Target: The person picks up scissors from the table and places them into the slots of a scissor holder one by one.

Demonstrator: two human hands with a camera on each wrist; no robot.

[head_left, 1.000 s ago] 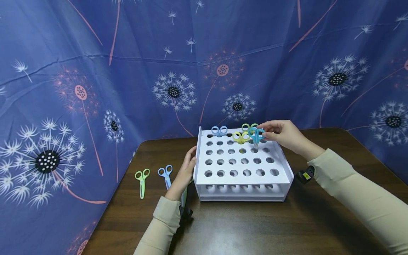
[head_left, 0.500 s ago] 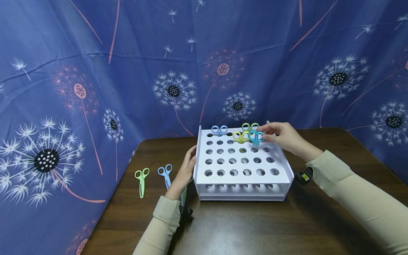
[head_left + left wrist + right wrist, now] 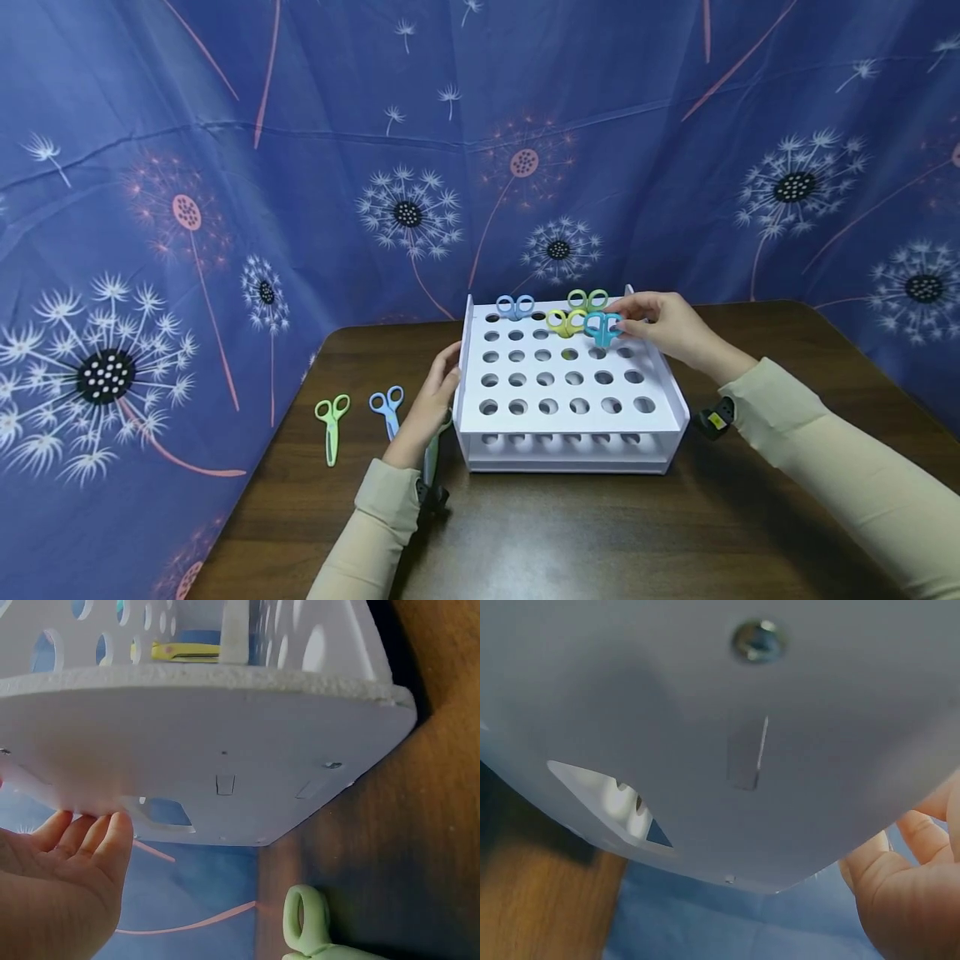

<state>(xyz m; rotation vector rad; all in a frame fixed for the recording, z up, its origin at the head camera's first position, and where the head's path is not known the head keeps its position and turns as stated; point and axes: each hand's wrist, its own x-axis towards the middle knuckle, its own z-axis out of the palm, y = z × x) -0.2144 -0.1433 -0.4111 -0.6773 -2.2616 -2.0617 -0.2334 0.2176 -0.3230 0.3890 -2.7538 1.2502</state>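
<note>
My right hand pinches the teal scissors by one handle loop over the white rack with rows of round holes. The blades point down at a hole and are hidden. Just left of them, yellow scissors stand in a hole, with green scissors behind. Light blue scissors stand in the back row. In the head view, my left hand rests against the rack's left side panel; the left wrist view shows its fingertips touching that panel.
On the brown table, left of the rack, lie green scissors and blue scissors. Another green pair lies partly behind my left wrist. A blue dandelion-patterned cloth hangs behind and to the left of the table.
The teal scissors have sunk lower into the rack, my right hand moving slightly down with them. My left hand stays at the rack's side.
</note>
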